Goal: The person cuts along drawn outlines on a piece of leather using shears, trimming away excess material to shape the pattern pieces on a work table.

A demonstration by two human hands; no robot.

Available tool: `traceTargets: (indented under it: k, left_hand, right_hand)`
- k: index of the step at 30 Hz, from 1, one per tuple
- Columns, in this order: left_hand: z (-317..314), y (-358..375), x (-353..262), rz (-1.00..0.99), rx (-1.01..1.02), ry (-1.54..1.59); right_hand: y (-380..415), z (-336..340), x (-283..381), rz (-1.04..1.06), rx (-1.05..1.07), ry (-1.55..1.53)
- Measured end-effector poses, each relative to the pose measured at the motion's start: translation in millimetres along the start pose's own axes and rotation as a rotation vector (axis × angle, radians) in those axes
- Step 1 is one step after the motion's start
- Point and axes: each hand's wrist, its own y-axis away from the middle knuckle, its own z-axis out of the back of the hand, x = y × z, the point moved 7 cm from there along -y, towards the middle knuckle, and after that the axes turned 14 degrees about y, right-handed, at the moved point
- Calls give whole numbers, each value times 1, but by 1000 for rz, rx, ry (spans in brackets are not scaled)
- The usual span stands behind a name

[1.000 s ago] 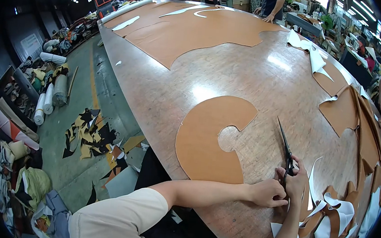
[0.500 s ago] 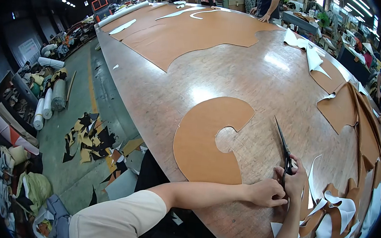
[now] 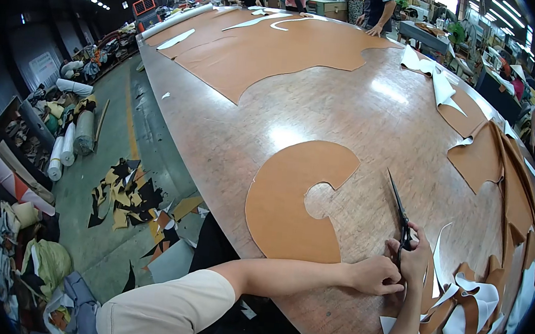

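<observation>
My right hand [image 3: 414, 253] is wrapped round the handles of black scissors [image 3: 400, 207], whose closed blades point up and away over the table [image 3: 298, 109]. Beside it, my left hand [image 3: 377, 274] has its fingers curled in near my right wrist; whether they pinch anything is too small to tell. A C-shaped brown leather piece [image 3: 277, 200] lies flat to the left of the scissors, its near edge by my left forearm. Brown and white offcut strips [image 3: 475, 306] are heaped right of my right hand.
A large brown sheet [image 3: 271, 46] covers the far end of the table. More brown pieces [image 3: 481, 157] hang over the right edge. Several people stand beyond, one with a hand [image 3: 376, 30] on the table. Scraps [image 3: 126, 193] litter the floor at left.
The view has shifted slightly, so the table and pieces appear a little lower. Both hands and the scissors hold nearly the same pose. A co-worker at the far end leans further into view.
</observation>
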Motion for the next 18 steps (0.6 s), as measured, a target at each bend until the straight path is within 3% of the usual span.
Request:
traceTargets:
  k: [18]
  left_hand:
    - [3, -1, -5, -28, -14, 23]
  right_hand:
    - [2, 3, 6, -4, -9, 44]
